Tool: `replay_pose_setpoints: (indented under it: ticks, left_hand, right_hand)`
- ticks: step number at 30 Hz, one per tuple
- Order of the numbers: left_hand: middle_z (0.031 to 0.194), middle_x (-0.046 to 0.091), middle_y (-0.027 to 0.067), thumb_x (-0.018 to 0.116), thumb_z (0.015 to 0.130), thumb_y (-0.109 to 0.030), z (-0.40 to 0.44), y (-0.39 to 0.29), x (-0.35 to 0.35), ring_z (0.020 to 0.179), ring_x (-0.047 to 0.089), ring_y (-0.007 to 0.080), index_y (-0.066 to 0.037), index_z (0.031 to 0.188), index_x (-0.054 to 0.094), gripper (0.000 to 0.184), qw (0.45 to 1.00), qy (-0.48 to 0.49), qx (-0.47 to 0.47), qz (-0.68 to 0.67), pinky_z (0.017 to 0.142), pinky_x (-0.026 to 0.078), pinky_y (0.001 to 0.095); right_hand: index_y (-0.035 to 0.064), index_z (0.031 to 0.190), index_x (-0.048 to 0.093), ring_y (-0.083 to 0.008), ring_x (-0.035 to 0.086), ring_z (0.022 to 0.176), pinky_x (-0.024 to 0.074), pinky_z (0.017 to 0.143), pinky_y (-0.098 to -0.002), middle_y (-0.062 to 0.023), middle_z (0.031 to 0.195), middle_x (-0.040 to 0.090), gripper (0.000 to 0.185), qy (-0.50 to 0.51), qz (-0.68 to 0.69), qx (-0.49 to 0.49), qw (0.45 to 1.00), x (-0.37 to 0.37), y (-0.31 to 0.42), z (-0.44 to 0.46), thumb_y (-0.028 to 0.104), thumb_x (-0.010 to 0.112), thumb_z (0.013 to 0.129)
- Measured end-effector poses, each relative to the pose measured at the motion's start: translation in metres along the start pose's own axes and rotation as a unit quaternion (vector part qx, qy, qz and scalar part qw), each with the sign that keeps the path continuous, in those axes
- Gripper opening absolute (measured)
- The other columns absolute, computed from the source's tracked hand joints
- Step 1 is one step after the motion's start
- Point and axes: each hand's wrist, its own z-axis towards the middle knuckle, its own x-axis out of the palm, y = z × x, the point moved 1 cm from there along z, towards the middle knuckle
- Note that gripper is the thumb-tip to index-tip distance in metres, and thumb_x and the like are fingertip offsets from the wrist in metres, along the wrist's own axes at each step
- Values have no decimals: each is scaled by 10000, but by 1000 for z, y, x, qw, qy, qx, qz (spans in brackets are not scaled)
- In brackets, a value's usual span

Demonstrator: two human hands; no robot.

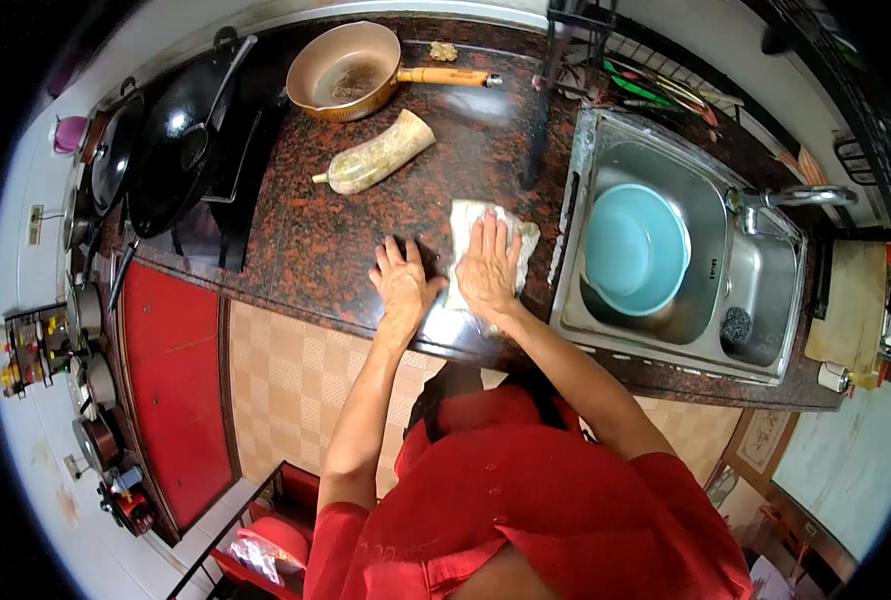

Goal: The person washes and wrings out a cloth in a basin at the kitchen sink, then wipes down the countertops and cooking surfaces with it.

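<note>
On the dark red speckled countertop [310,225], my right hand [489,265] lies flat with its fingers spread on a white cloth [462,222]. The cloth is rumpled and sits left of the sink. My left hand [403,282] rests palm down on the bare stone to the left of the cloth, fingers apart, holding nothing. Beyond my hands lies a thick, pale green-yellow gourd-like vegetable [380,155] with one cut end. Behind it stands a tan pan [330,62] with a wooden handle pointing right.
A steel sink [700,160] at the right holds a light blue basin [635,250] and a dark scrubber [736,325]. At the left, a black wok [170,150] with a ladle sits on the stove. A small brownish lump [444,51] lies near the back wall.
</note>
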Motion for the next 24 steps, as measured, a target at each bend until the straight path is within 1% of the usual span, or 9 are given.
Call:
replay_pose_setpoints:
  ticks: [1, 4, 7, 14, 17, 19, 21, 22, 24]
  left_hand:
    - [1305, 320, 289, 729, 639, -341, 8, 3, 0, 1202, 310, 428, 24, 1231, 400, 770, 1000, -2, 1, 0, 937, 280, 537]
    - [1265, 344, 330, 782, 479, -477, 18, 3, 8, 1145, 388, 440, 59, 1175, 436, 944, 992, 42, 32, 111, 921, 306, 532]
    - [1260, 329, 351, 779, 477, -480, 21, -6, 15, 1166, 360, 455, 119, 1186, 382, 1009, 988, 48, 8, 146, 949, 320, 495]
    - [1291, 273, 353, 752, 516, -506, 22, -3, 12, 1182, 318, 477, 124, 1223, 342, 1032, 988, 66, 22, 135, 923, 361, 474]
    - [1281, 284, 358, 765, 492, -493, 21, 0, 13, 1171, 336, 476, 123, 1200, 347, 1028, 989, 55, 25, 134, 888, 397, 462]
    - [1269, 295, 364, 778, 470, -478, 23, -2, 12, 1161, 352, 474, 124, 1181, 346, 1026, 990, 44, 33, 128, 864, 419, 460]
    - [1261, 303, 366, 784, 454, -481, 24, -4, 10, 1149, 367, 475, 130, 1166, 349, 1035, 990, 37, 23, 131, 843, 439, 453]
    - [1252, 313, 367, 789, 440, -488, 24, -3, 15, 1146, 374, 471, 134, 1167, 341, 1057, 989, 27, 22, 146, 839, 443, 451]
    - [1261, 306, 363, 785, 443, -507, 26, -6, 15, 1149, 373, 468, 143, 1168, 334, 1073, 984, 61, 9, 165, 849, 439, 452]
  right_hand:
    - [-107, 1182, 377, -356, 324, 1178, 174, 1014, -497, -259, 1274, 346, 527, -40, -19, -3, 999, 4, 2, 24, 138, 474, 725]
    - [-113, 1173, 378, -355, 343, 1155, 202, 998, -477, -258, 1256, 357, 533, -52, -41, 33, 997, 16, -4, 94, 157, 485, 727]
    - [-111, 1151, 395, -355, 358, 1140, 231, 982, -457, -255, 1245, 373, 517, -103, -89, 65, 989, 31, -9, 139, 194, 488, 745]
    - [-81, 1120, 457, -283, 417, 1085, 233, 968, -423, -187, 1128, 483, 436, -36, -97, 7, 995, 37, -32, 233, 233, 400, 822]
    - [-46, 1147, 469, -293, 392, 1148, 139, 1028, -507, -181, 1155, 484, 444, -96, -84, -3, 992, 43, -35, 231, 266, 403, 839]
    - [52, 1270, 367, -260, 377, 1175, 81, 1025, -567, -126, 1246, 429, 486, -70, -88, 52, 992, 32, -20, 217, 313, 385, 860]
    - [124, 1280, 389, -236, 365, 1150, 171, 924, -653, -61, 1288, 377, 492, -14, -157, 3, 988, 26, -9, 182, 362, 440, 852]
    - [159, 1286, 388, -238, 360, 1157, 166, 914, -666, -50, 1306, 366, 490, -146, -387, -68, 908, 31, -10, 157, 366, 451, 846]
    - [196, 1287, 394, -247, 345, 1177, 156, 899, -685, -38, 1324, 355, 490, -134, -363, -120, 914, 32, -7, 104, 345, 485, 829]
